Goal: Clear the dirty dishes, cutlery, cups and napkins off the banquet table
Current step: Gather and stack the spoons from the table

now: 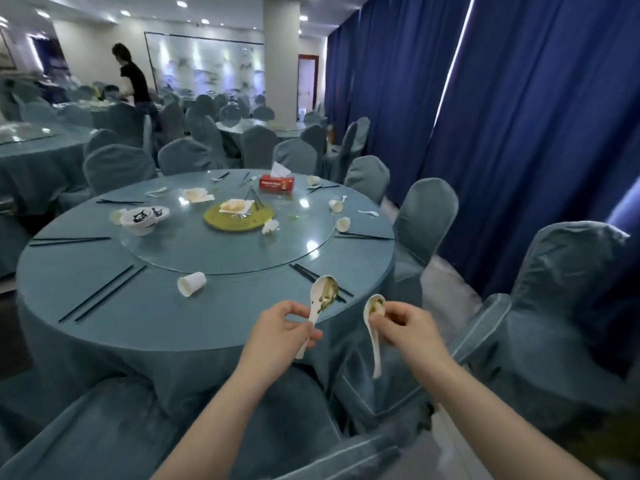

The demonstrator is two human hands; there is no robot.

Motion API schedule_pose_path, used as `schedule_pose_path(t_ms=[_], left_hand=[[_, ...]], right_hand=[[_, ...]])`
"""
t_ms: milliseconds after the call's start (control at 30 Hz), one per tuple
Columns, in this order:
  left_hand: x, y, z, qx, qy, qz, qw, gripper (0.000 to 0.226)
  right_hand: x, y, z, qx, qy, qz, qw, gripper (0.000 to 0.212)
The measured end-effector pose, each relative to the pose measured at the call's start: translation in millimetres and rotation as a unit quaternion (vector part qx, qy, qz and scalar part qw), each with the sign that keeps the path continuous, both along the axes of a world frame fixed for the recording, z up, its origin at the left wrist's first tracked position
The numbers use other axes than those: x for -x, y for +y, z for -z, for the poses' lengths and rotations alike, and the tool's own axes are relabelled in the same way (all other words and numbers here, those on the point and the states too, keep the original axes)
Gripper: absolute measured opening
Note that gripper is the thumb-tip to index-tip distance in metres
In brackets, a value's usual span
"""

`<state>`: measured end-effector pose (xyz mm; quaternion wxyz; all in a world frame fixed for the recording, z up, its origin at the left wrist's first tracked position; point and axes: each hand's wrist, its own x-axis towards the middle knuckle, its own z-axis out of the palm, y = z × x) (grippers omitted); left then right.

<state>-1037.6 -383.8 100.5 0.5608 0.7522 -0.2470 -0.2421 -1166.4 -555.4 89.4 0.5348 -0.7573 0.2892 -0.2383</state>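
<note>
My left hand point(280, 332) grips a white ceramic soup spoon point(322, 296) by its handle, the soiled bowl pointing up. My right hand point(408, 323) holds a second dirty white spoon point(373, 327) near its bowl, handle hanging down. Both hover at the near edge of the round banquet table point(104, 306). A paper cup point(191, 283) lies tipped on the cloth. Stacked bowls point(140, 220), a plate with leftovers point(235, 206) on a green dish, crumpled napkins point(271, 226), more cups point(343, 224) and several pairs of black chopsticks point(104, 292) lie around the glass turntable point(207, 251).
A red tissue box point(277, 183) stands at the far side. Covered chairs point(426, 216) ring the table, two close in front of me. Blue curtains point(519, 133) hang on the right. Another person point(135, 81) stands at a distant table on the left.
</note>
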Motion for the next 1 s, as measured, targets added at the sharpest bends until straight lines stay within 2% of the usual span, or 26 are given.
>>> schedule_pose_path(t_ms=[33,167,367,500,733,833,1000], left_hand=[[10.7,-21.1,0.1,-0.005,-0.004,0.01,1.0,0.014],[62.3,-118.7,5.0,-0.012,-0.02,0.046,0.999,0.014],[148.5,-257.7,16.1,0.001,-0.064,0.101,0.993,0.014],[183.7,-317.5,25.5,0.021,-0.067,0.121,0.99,0.01],[175.4,-409.9,35.0,0.026,-0.022,0.138,0.99,0.013],[159.4,-455.8,40.2,0.013,-0.025,0.134,0.991,0.021],[103.4,-535.1,46.9,0.011,-0.031,0.09,0.995,0.02]], right_hand=[[12.3,-14.4,-1.6,-0.004,-0.001,0.016,1.0,0.007],[66.3,-80.1,-3.6,0.012,0.003,0.048,0.999,0.002],[134.3,-189.3,-2.3,-0.045,-0.02,0.098,0.994,0.02],[151.9,-253.2,1.7,-0.089,-0.027,0.109,0.99,0.019],[138.8,-352.7,12.7,-0.122,-0.022,0.115,0.986,0.01],[117.2,-398.2,16.8,-0.099,-0.009,0.124,0.987,0.013],[68.9,-485.1,17.3,-0.067,0.006,0.066,0.996,0.005]])
